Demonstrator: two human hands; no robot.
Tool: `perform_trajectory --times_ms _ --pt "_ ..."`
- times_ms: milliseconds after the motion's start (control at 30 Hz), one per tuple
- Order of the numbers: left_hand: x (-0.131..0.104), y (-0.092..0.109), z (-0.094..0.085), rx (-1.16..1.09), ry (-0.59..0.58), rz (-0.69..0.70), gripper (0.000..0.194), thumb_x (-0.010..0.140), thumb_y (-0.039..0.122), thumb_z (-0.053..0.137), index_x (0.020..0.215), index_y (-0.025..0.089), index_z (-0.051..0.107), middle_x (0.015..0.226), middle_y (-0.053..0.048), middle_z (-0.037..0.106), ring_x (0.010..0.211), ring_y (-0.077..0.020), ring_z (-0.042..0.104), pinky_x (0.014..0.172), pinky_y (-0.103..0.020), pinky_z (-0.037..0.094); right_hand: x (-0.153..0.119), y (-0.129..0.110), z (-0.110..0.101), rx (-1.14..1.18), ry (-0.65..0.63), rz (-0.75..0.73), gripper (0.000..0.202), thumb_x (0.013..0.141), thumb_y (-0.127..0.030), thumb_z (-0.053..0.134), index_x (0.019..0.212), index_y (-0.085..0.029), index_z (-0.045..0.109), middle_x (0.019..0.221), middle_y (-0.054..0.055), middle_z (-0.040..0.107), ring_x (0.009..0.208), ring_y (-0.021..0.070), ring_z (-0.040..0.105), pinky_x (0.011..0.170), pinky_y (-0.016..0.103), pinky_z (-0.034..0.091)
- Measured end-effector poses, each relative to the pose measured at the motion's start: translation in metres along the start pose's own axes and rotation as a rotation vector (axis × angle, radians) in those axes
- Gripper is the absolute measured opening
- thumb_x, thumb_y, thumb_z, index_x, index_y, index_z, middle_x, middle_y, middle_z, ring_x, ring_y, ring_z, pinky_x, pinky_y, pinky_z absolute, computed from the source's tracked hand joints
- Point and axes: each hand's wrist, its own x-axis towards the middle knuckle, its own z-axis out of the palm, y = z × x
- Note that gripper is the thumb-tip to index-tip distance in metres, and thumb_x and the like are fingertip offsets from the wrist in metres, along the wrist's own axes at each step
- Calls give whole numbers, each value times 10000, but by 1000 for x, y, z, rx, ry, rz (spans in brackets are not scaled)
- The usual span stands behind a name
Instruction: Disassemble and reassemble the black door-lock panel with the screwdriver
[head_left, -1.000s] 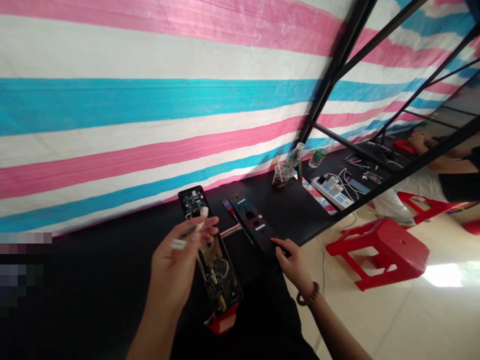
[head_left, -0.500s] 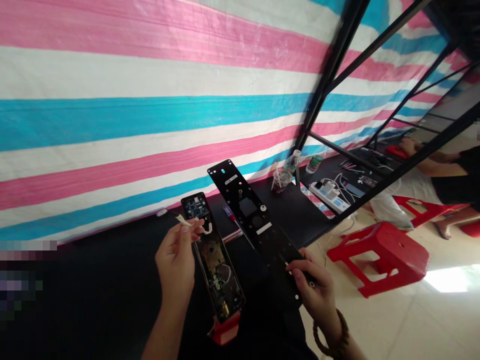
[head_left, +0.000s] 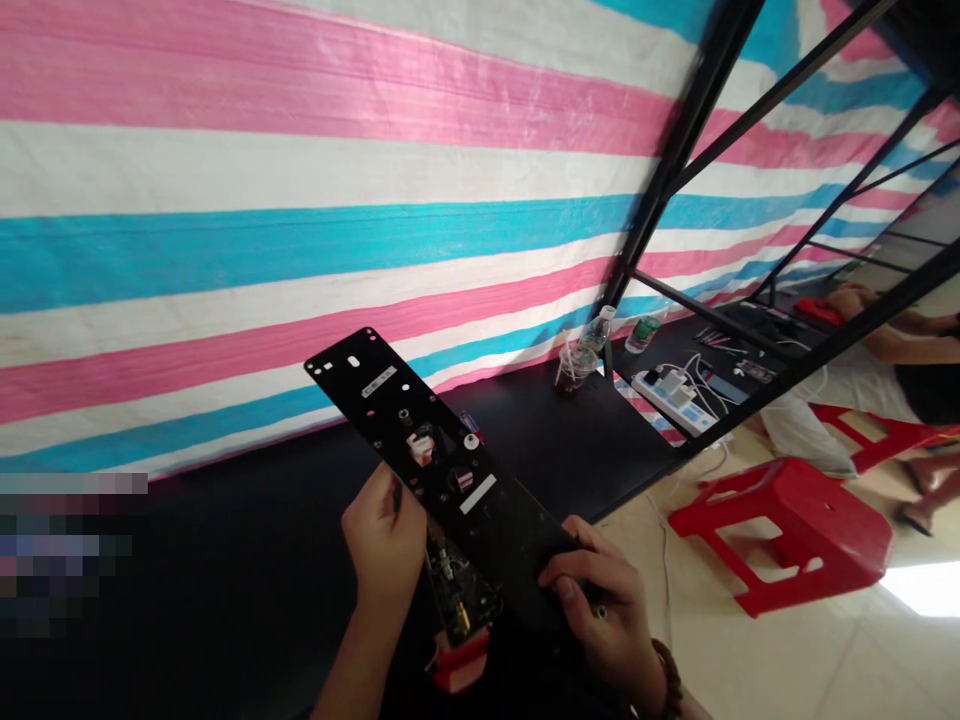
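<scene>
My right hand (head_left: 604, 605) grips the near end of a long black panel (head_left: 517, 525) with cut-outs, small round fittings and white labels. The panel slants over an open black housing (head_left: 465, 590), hiding most of it. At the housing's uncovered near end, wiring and a brass-coloured part (head_left: 462, 615) show. My left hand (head_left: 386, 540) is curled at the panel's left edge, above the housing. Its fingertips are behind the panel, so what they hold is hidden. A red block-like thing (head_left: 461, 660) lies under the housing's near end.
A screwdriver (head_left: 470, 424) is partly visible behind the panel. Further right on the black table (head_left: 525, 400) are a plastic cup (head_left: 576, 366), a bottle (head_left: 600, 330) and a power strip (head_left: 675, 400). A black metal frame (head_left: 652, 215) rises there. A red stool (head_left: 787, 530) and another person (head_left: 900, 345) are at right.
The panel has swung left, from beside the housing to over it, with my right hand still on it. My left hand, which pinched a white cable, has lowered and its fingertips are now hidden.
</scene>
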Motion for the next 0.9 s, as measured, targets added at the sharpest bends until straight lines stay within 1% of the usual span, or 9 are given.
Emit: perform_trajectory --times_ms 133,300,400,467,533,600,700,767,900 --pt "-5 5 -5 -120 59 -58 306 875 350 666 1138 193 675 980 -56 746 914 -203 716 844 -306 560 -8 10 12 41 -6 -7 253 902 -275 559 722 -244 734 652 29 572 606 169 559 512 273 447" --pt "-15 -12 -14 -240 146 -203 514 915 373 600 1393 237 469 948 -60 747 795 -182 707 674 -273 552 -21 25 22 -18 -23 3 183 828 -168 587 754 -243 737 693 20 569 656 163 557 549 252 451" --pt "-22 -15 -18 36 81 11 633 838 311 697 1425 281 461 1423 -146 568 1211 -268 607 875 -367 549 -32 34 24 -56 -35 24 176 809 -161 584 745 -233 730 698 21 556 665 165 555 552 251 445" --pt "-24 -16 -20 296 23 188 477 784 294 749 1248 256 646 1631 -124 295 1424 -340 398 1036 -436 470 -38 38 27 -66 -48 34 181 806 -152 572 748 -223 728 703 22 547 668 163 552 559 250 441" --pt "-23 -22 -22 428 -4 240 298 804 307 729 1093 233 731 1659 -96 226 1456 -363 340 1110 -467 409 -42 43 33 -71 -54 40 190 799 -135 561 748 -214 726 712 23 543 672 159 551 566 247 442" --pt "-20 -36 -23 370 44 156 341 862 320 667 1193 242 688 1615 -112 325 1422 -331 409 1117 -465 414 -43 49 44 -65 -50 49 195 795 -127 554 745 -206 725 718 22 540 668 154 548 566 243 444" --pt "-16 -67 -19 125 148 -148 496 919 343 597 1397 247 508 1521 -136 466 1364 -266 504 1101 -429 453 -44 61 65 -48 -34 81 199 802 -134 545 740 -197 724 727 22 540 665 150 550 560 241 440" --pt "-16 -86 -14 8 145 -298 473 938 346 569 1391 223 511 1448 -143 549 1326 -245 550 1119 -415 440 -46 70 80 -37 -31 88 203 807 -143 538 737 -193 723 729 22 538 665 150 553 565 246 438" --pt "-20 -102 -6 1 87 -291 461 928 328 588 1370 196 568 1438 -125 580 1352 -242 534 1173 -392 372 -56 85 100 -30 -46 72 189 813 -155 548 779 -197 728 752 24 534 688 156 556 587 256 462"
